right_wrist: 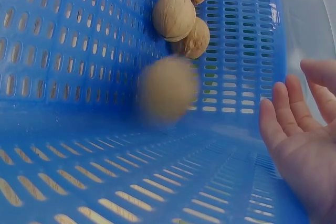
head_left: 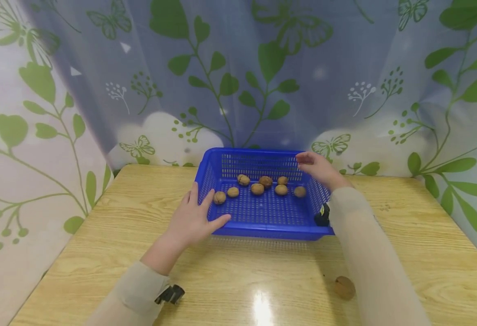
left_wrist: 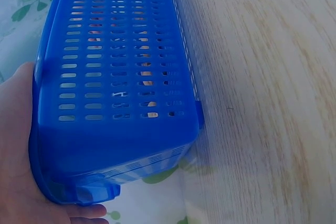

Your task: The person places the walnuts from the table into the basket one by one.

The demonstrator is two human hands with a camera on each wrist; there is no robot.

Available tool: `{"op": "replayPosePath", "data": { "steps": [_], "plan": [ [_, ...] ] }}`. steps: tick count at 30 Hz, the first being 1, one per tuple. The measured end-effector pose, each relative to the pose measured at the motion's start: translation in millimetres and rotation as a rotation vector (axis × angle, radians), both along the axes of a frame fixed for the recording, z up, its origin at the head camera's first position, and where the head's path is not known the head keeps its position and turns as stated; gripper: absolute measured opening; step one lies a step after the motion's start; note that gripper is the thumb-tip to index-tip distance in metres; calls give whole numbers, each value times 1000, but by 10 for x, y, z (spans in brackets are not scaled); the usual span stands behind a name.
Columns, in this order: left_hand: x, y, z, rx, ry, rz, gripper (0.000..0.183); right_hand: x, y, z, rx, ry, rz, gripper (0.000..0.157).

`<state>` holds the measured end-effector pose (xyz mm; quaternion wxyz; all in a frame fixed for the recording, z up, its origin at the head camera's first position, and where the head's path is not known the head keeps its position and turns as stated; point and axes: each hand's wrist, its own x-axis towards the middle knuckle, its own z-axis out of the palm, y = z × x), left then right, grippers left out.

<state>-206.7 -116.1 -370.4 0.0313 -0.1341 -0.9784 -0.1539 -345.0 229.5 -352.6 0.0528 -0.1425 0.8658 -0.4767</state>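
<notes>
A blue perforated plastic basket [head_left: 260, 228] stands on the table with several walnuts [head_left: 257, 189] lying in it, mostly toward its far side. My left hand [head_left: 191, 219] rests on the basket's left rim near the front corner, fingers spread; the left wrist view shows it against the outer rim. Over the far right corner is my right hand [head_left: 320, 170], fingers relaxed and holding nothing. Below it, in the right wrist view, one blurred walnut [right_wrist: 168, 90] appears in motion inside the basket, near three sharper ones.
One walnut [head_left: 345, 288] lies on the wooden table [head_left: 238, 276] in front of the basket, beside the right forearm. A patterned curtain [head_left: 238, 81] hangs behind the table and along its left side.
</notes>
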Motion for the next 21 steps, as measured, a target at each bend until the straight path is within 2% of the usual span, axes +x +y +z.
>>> {"op": "replayPosePath", "data": {
  "steps": [13, 21],
  "plan": [
    [-9, -13, -3, -1, 2, -5, 90, 14, -12, 22, 12, -11, 19, 38],
    [-2, 7, 15, -12, -15, -7, 91, -14, 10, -18, -5, -31, 44, 40]
  ]
}}
